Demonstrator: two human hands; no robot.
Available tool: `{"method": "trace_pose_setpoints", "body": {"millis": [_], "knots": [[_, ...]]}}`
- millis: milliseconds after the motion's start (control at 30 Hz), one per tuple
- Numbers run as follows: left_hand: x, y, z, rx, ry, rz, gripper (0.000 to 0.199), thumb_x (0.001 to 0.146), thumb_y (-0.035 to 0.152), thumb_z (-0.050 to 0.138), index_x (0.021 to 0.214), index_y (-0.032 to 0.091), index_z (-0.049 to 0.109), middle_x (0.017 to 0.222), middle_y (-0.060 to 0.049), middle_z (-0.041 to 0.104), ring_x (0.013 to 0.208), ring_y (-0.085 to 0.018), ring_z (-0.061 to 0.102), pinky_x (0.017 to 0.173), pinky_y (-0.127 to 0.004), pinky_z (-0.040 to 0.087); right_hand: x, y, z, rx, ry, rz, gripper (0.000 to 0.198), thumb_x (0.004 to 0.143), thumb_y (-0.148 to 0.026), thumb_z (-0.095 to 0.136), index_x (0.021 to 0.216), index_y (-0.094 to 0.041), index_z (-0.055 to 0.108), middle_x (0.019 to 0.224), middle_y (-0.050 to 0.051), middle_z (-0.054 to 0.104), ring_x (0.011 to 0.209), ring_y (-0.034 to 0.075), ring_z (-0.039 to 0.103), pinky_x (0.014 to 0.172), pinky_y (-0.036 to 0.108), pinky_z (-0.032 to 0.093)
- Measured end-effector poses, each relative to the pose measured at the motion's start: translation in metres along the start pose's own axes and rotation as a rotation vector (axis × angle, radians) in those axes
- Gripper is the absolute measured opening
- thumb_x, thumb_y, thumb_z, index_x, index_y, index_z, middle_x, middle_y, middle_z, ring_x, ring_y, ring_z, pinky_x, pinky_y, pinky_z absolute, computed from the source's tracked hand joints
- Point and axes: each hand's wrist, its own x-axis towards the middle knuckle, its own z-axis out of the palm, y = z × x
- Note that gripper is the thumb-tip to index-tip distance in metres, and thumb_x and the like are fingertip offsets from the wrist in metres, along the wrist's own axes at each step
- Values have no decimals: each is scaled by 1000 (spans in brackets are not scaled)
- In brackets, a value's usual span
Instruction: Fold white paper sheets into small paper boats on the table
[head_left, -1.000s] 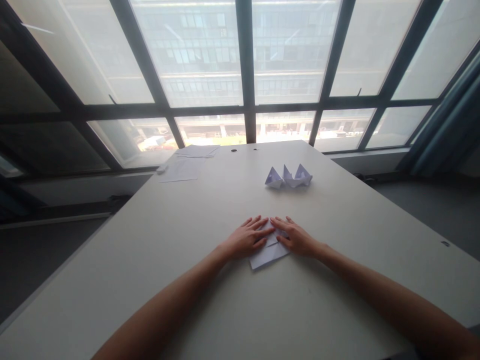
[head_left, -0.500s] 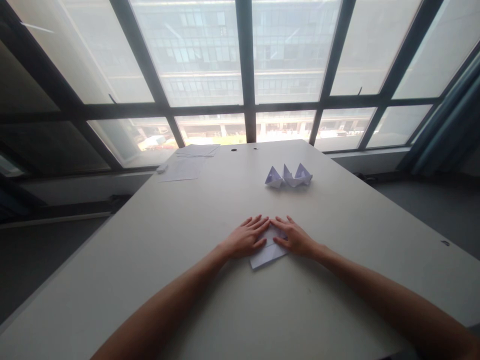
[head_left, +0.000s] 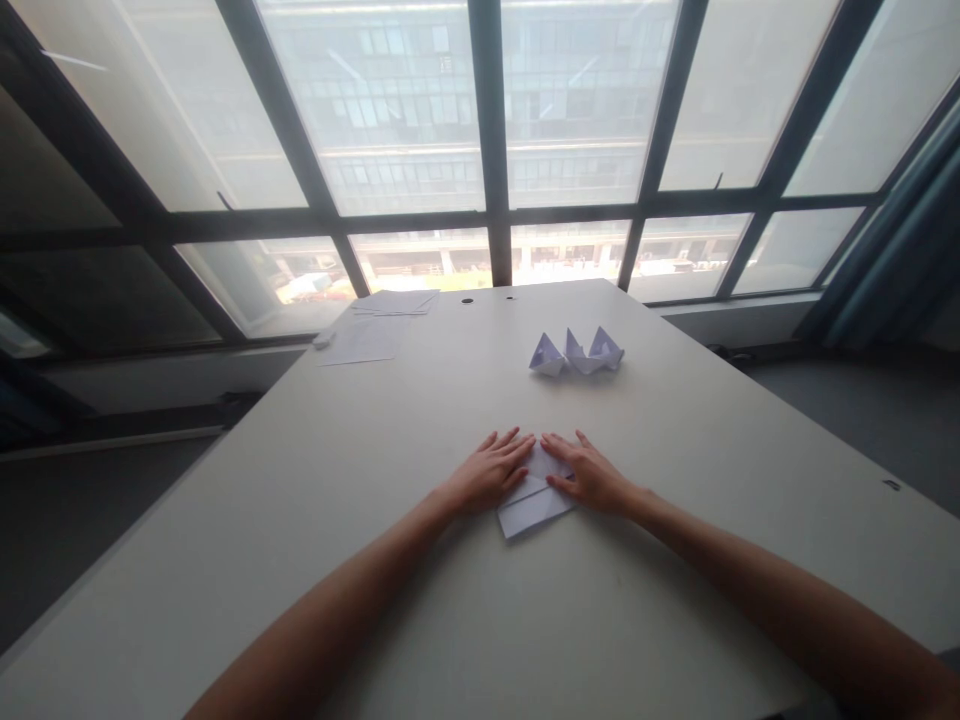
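Observation:
A folded sheet of white paper [head_left: 534, 512] lies on the table between my hands, its far part narrowing away from me and a flat band along its near edge. My left hand [head_left: 491, 474] rests over its left side with the fingers stretched out. On the right side of the fold, my right hand [head_left: 589, 474] lies with fingers spread and the thumb on the paper. Both hands partly cover the paper's sides. Beyond them stand several folded paper boats [head_left: 577, 352] close together in a row.
The white table [head_left: 360, 440] reaches to the large windows. Loose white sheets [head_left: 360, 342] and a stack of paper [head_left: 397, 300] lie at the far left, beside a small whitish object [head_left: 323, 340]. A small dark mark [head_left: 891, 485] shows near the right edge.
My left hand has shifted slightly left, its thumb drawn back, so more of the folded paper shows. My right hand and the paper boats have hardly moved.

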Motion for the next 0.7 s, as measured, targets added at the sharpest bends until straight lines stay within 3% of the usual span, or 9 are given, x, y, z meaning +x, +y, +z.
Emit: {"method": "trace_pose_setpoints", "body": {"millis": [300,433,567,700], "knots": [[1,2,-3,52,-68,-50,57,102,48,26,155,29,15,158,-2,28,148,-23,13,119,-46,13,1,2,0,-18,6,-1,64,90,-34,54,149,-17,35,150,13,42,142,25,32,119,52,8],[-1,2,-5,80,-87,10,52,101,45,32,152,38,24,159,2,23,148,-27,11,119,-50,12,-1,-1,-1,-44,15,-35,60,93,-31,51,149,-20,34,148,12,44,142,25,33,118,54,10],[-1,2,-4,90,-84,9,49,101,44,36,150,39,30,159,2,24,148,-30,11,118,-53,13,-4,-5,-3,-76,18,-87,49,93,-27,50,142,-26,45,146,9,48,142,27,32,117,57,12],[-1,3,-4,93,-77,-5,50,100,44,38,149,40,31,158,2,27,147,-33,12,117,-55,15,-4,-1,-3,-38,78,-110,44,95,-25,48,139,-24,49,142,9,52,139,24,38,118,53,18]]}}
